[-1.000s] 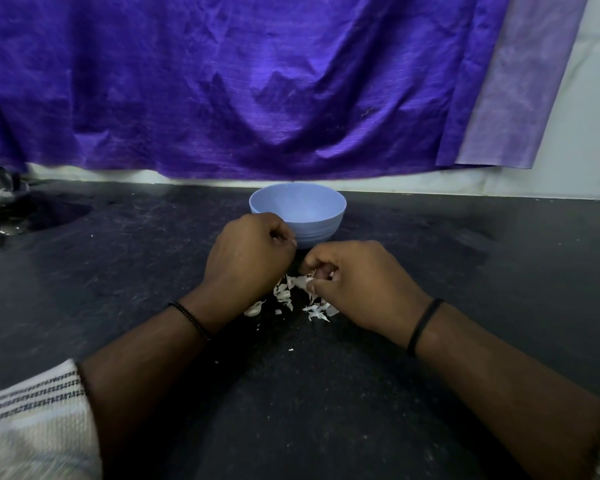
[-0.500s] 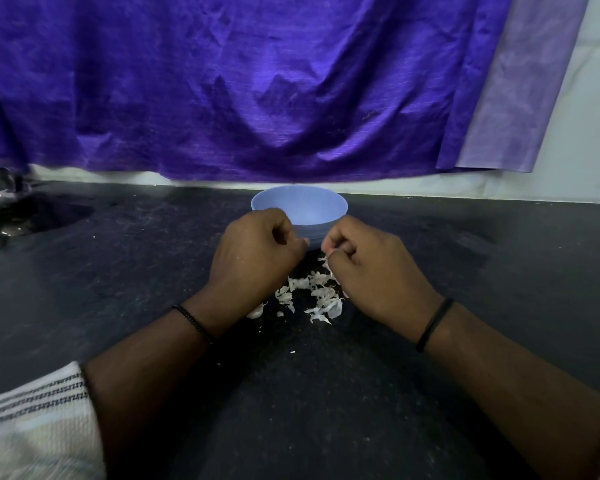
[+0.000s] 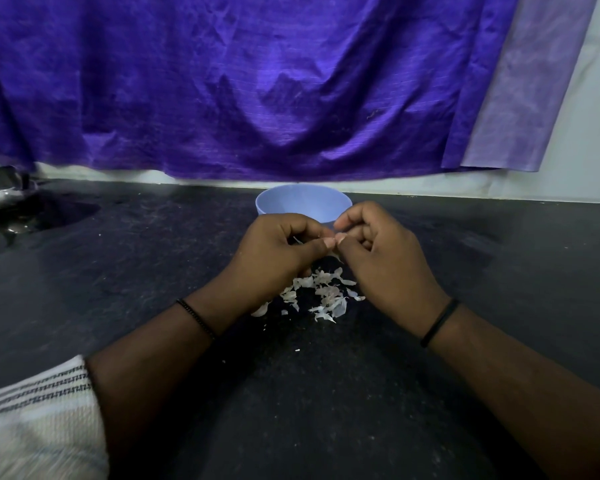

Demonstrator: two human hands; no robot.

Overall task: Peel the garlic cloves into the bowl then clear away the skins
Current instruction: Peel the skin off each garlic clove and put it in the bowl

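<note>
Pinching a clove between left hand [image 3: 278, 251] and right hand [image 3: 378, 251] fingers above skins [image 3: 321, 292], beside bowl [image 3: 303, 202], so peelings drop clear.

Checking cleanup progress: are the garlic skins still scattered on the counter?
Scattered. The skins lie loose on the dark counter, below both hands, outside the bowl.

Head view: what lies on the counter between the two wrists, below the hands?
A scatter of pale garlic skins on the dark counter, between left hand and right hand, seen in the head view.
</note>
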